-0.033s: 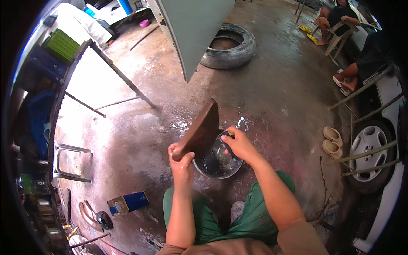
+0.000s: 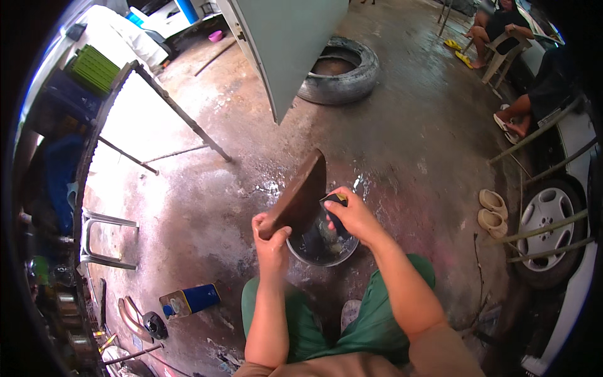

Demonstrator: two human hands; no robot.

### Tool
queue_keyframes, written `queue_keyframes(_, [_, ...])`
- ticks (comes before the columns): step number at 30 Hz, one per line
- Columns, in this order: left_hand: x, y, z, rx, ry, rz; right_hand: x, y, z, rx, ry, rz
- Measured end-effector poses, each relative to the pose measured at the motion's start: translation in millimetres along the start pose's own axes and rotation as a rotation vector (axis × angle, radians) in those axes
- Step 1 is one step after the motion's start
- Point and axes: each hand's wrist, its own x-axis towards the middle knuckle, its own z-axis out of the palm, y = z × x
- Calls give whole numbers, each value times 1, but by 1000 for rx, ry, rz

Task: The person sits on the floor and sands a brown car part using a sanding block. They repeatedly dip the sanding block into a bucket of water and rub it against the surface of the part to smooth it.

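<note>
My left hand is closed on the lower corner of a brown flat panel with a curved edge, thumb on the near side. The panel is tilted up, seen nearly edge-on. My right hand grips a dark scouring sponge with a yellowish edge, close to the panel's right face; whether they touch, I cannot tell. Below both hands, between my knees and the wet floor ahead, stands a round metal-rimmed basin with water and something dark inside, partly hidden by the panel and my hand.
A worn tire lies ahead beneath a pale hanging panel. At left are a blue-and-white can, a grey stool and a metal-framed table. Beige clogs and a car wheel are right; seated people sit far right.
My right hand and the sponge have shifted very slightly, and the panel sits a touch lower in view. Both grips stay the same.
</note>
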Motion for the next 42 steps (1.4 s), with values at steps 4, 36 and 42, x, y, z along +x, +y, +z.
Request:
queue_keyframes(4, [-5, 3, 22, 387, -56, -45, -2, -14, 12, 299, -62, -21])
queue_keyframes(36, [40, 106, 147, 1048, -521, -318, -12, -66, -42, -146, 45, -887])
queue_keyframes(42, [35, 116, 166, 1138, -655, -487, -15, -65, -52, -87, -146, -799])
